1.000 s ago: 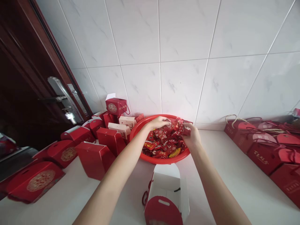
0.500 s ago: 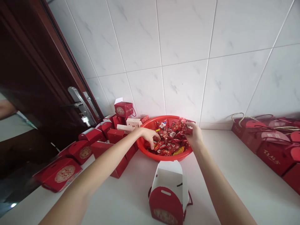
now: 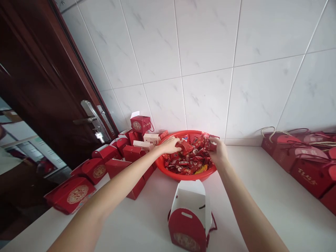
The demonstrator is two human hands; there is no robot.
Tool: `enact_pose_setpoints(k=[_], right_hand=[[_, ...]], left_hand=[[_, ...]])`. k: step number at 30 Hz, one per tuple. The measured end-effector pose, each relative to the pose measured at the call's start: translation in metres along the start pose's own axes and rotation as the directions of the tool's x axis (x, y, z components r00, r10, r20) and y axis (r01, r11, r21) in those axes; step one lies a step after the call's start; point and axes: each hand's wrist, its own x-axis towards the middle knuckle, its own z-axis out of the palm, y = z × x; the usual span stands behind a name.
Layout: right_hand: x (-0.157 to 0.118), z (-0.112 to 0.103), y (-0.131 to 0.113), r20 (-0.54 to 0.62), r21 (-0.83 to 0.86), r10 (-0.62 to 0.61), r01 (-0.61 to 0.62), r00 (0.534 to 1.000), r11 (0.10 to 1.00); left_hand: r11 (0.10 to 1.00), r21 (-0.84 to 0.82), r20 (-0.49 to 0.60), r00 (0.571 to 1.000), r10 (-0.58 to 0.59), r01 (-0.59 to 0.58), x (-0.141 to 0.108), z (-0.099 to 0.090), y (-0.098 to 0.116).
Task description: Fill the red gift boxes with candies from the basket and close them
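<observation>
One tiled wall (image 3: 207, 38) stands behind a white tabletop (image 3: 252, 182), with a dark door (image 3: 49, 84) at the left. On the tabletop, red boxes (image 3: 77, 194) crowd the left side and corded boxes (image 3: 306, 175) line the right. Between these groups, near the wall, sits a red basket (image 3: 181, 176) full of wrapped sweets (image 3: 187, 162). Just in front of it, an open box (image 3: 187, 225) stands upright, its white inside showing. The left hand (image 3: 169, 145) is over the basket's left part, fingertips pinching a red packet (image 3: 186, 148). The right hand (image 3: 219, 154) is at the basket's right edge, its fingers curled around shiny red packets (image 3: 211, 142). A yellow packet (image 3: 201, 169) lies among the sweets, near the front rim.
</observation>
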Motion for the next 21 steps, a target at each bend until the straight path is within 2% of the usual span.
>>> enact_pose_setpoints(k=[1, 3, 4, 6, 9, 14, 18, 21], right_hand=[[0.000, 0.000, -0.001, 0.000, -0.001, 0.008, -0.008, 1.000, 1.000], [-0.001, 0.001, -0.002, 0.004, 0.001, 0.020, -0.020, 1.000, 1.000], [-0.001, 0.001, -0.002, 0.006, 0.003, 0.022, -0.022, 1.000, 1.000], [-0.002, 0.001, -0.002, 0.012, 0.006, 0.025, -0.025, 1.000, 1.000], [-0.002, 0.001, -0.002, 0.019, 0.006, 0.027, -0.027, 0.999, 1.000], [-0.003, 0.001, -0.003, 0.030, 0.015, 0.023, -0.024, 0.999, 1.000], [-0.002, 0.001, -0.005, 0.044, 0.082, 0.043, -0.046, 0.998, 0.996], [-0.002, 0.001, -0.005, 0.061, 0.123, 0.056, -0.063, 0.997, 0.990]], left_hand=[[0.999, 0.045, 0.109, 0.994, -0.010, 0.005, -0.001, 0.000, 0.001], [0.994, 0.111, 0.329, 0.944, -0.038, 0.001, -0.003, 0.001, 0.004], [0.991, 0.134, 0.403, 0.914, -0.051, -0.004, -0.004, 0.002, 0.005], [0.987, 0.158, 0.452, 0.890, -0.059, -0.015, -0.005, 0.006, 0.007], [0.991, 0.135, 0.412, 0.909, -0.062, 0.006, -0.005, 0.013, 0.007], [0.992, 0.016, 0.300, 0.946, -0.125, 0.126, -0.007, 0.021, 0.004], [0.952, -0.239, 0.249, 0.960, -0.127, 0.189, -0.008, 0.026, -0.004], [0.849, -0.497, 0.185, 0.978, -0.101, 0.182, -0.011, 0.025, -0.008]])
